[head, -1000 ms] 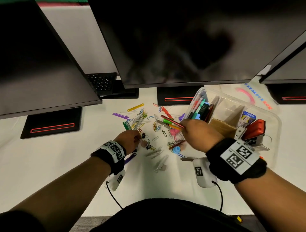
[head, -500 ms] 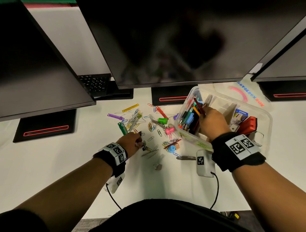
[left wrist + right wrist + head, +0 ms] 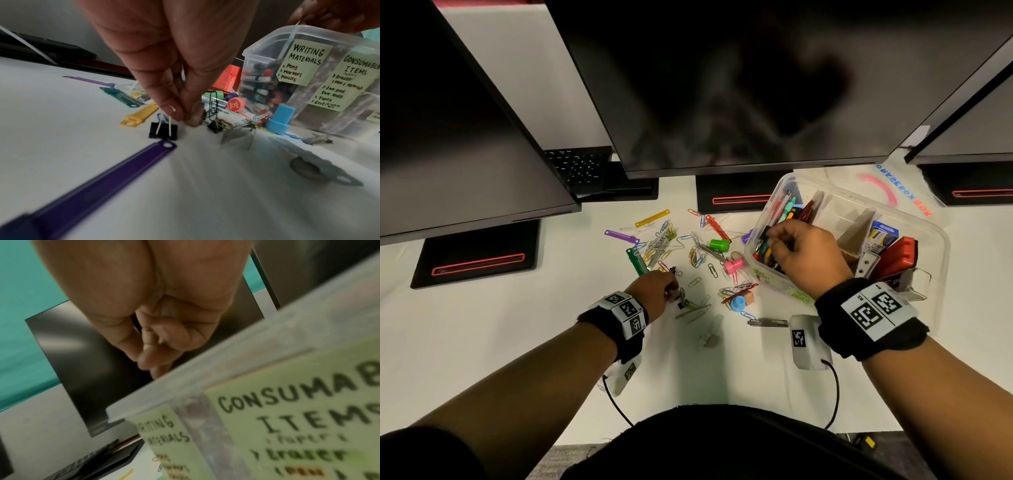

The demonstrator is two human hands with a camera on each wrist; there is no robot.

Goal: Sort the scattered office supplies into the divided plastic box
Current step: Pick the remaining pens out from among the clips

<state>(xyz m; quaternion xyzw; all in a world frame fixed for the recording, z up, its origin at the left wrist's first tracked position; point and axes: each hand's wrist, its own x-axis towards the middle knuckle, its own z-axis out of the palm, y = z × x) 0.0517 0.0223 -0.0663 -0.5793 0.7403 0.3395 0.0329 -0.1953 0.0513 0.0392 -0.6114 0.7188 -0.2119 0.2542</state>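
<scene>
Coloured paper clips (image 3: 697, 255), plastic fastener strips (image 3: 652, 218) and small stamps lie scattered on the white desk. My left hand (image 3: 674, 290) reaches down among them and pinches a small pale block (image 3: 195, 116) between thumb and fingers, right beside a black binder clip (image 3: 163, 130). The clear divided box (image 3: 936, 246) stands at the right, labelled "Writing materials" (image 3: 304, 65) and "Consumable items". My right hand (image 3: 774, 240) is inside its pen compartment (image 3: 787, 209), fingers curled over the pens. The box rim (image 3: 226, 356) hides its fingertips, so a hold on a pen is unclear.
Three dark monitors (image 3: 722, 85) overhang the back of the desk, with their black bases (image 3: 476, 253) and a keyboard (image 3: 578, 166) below. The box lid (image 3: 887, 188) lies behind the box. A purple fastener strip (image 3: 102, 181) lies near my left wrist. Stamps in green (image 3: 719, 245), pink (image 3: 732, 265) and blue (image 3: 738, 303) sit mid-desk.
My right hand carried a few pens from the pile into the box's pen compartment and has sunk lower into it. My left hand stayed at the clutter, fingers closing on the small block.
</scene>
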